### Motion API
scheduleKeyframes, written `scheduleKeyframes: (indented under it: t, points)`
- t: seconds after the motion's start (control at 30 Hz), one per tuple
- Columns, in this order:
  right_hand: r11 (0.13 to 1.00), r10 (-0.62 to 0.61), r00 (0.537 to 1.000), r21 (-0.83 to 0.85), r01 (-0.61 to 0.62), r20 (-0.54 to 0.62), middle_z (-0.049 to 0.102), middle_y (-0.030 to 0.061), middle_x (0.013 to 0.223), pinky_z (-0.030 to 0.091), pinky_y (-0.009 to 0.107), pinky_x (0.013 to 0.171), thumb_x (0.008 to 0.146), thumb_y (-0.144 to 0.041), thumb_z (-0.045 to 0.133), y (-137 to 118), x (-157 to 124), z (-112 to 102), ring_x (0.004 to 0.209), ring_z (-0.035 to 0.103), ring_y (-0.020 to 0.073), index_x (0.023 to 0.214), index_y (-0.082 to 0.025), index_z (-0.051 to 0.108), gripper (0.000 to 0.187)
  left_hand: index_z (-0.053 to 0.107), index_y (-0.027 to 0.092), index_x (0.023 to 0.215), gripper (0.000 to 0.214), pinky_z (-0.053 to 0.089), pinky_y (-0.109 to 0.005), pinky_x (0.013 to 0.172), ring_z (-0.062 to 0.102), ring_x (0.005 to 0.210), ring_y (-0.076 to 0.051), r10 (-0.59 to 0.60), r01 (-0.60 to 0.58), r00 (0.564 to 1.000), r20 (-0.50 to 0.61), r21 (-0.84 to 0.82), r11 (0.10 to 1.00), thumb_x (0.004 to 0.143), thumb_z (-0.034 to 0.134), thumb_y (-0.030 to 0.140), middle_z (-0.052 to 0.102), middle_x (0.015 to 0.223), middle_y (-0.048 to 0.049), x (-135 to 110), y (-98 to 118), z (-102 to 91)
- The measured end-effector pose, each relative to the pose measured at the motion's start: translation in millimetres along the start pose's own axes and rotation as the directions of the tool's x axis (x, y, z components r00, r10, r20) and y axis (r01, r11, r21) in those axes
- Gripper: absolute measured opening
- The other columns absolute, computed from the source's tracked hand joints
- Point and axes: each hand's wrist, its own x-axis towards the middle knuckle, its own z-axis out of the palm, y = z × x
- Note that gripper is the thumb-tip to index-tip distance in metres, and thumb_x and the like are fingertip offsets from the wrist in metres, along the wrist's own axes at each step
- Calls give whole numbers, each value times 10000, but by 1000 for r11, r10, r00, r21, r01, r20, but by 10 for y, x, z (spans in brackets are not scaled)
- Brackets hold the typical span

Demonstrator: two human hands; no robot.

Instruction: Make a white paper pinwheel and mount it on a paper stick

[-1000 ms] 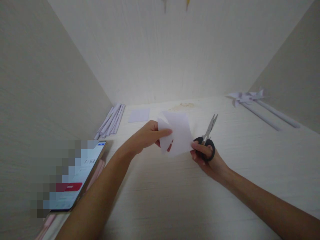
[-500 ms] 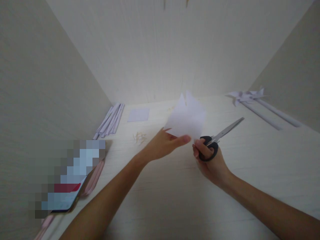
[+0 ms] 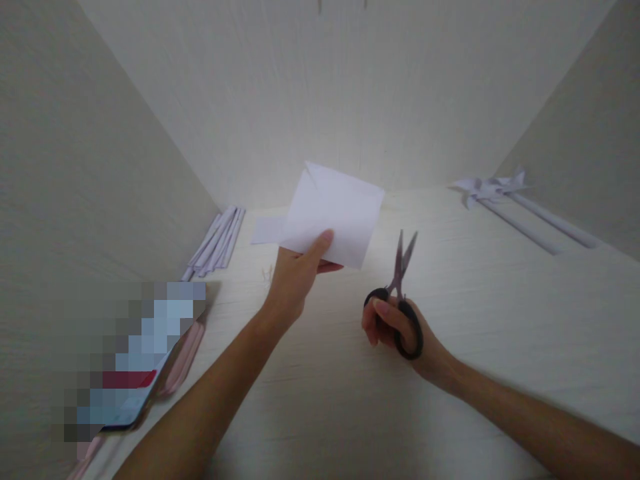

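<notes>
A square sheet of white paper [image 3: 335,207] is pinched in my left hand [image 3: 297,273], thumb on top and fingers beneath. A diagonal slit runs in from its upper left corner. Lower and to the right, my right hand [image 3: 395,330] has its fingers through the black handles of a pair of scissors [image 3: 399,263]. The blades point away from me and stand slightly apart, clear of the sheet. Another square of paper [image 3: 266,231] lies on the table behind my left hand, its right side hidden by the held sheet.
Rolled paper sticks [image 3: 220,240] are piled at the left wall. Paper pinwheels [image 3: 493,190] on paper sticks lie at the back right. A phone [image 3: 133,400], partly blurred out, leans at the left by a pink object [image 3: 185,360]. Thin toothpick-like bits [image 3: 267,273] lie near my left wrist.
The sheet has moved left and turned in my left hand. My right hand has come away from the paper; its scissors have swung from pointing right to pointing forward, and their blades have parted.
</notes>
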Motion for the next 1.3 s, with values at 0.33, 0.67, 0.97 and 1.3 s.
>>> scheduleKeyframes:
  t: [0.33, 0.67, 0.97, 1.3]
  points:
    - [974, 119, 969, -216, -72, 215, 482, 2, 451, 255, 200, 382, 749, -589, 383, -41, -40, 15, 402, 367, 66, 560, -135, 525, 511, 571, 142, 945, 382, 539, -259, 558, 609, 764, -176, 66, -66, 998, 2, 67, 996, 633, 601, 360, 638, 907, -64, 6, 109, -19]
    - [967, 162, 965, -228, -114, 206, 468, -7, 429, 249, 206, 369, 713, -615, 404, -74, -50, 26, 375, 358, 64, 530, -148, 502, 511, 594, 126, 865, 330, 542, -265, 542, 615, 683, -164, 8, -13, 999, 48, 110, 994, 637, 598, 364, 651, 816, -63, 7, 91, 1]
    - [955, 191, 968, -259, -145, 165, 457, -11, 414, 280, 206, 380, 711, -583, 435, -77, -52, 42, 386, 394, 77, 516, -154, 496, 475, 590, 126, 887, 340, 550, -294, 551, 621, 684, -177, -21, 16, 999, 41, 115, 993, 626, 612, 342, 652, 815, -65, 14, 97, 4]
    - [949, 182, 968, -289, -128, 171, 450, -10, 416, 286, 204, 385, 740, -555, 415, -84, -55, 33, 393, 397, 76, 520, -149, 496, 470, 592, 125, 892, 340, 551, -314, 560, 625, 704, -195, -33, 26, 998, 49, 131, 991, 630, 611, 341, 656, 815, -74, 11, 105, -4]
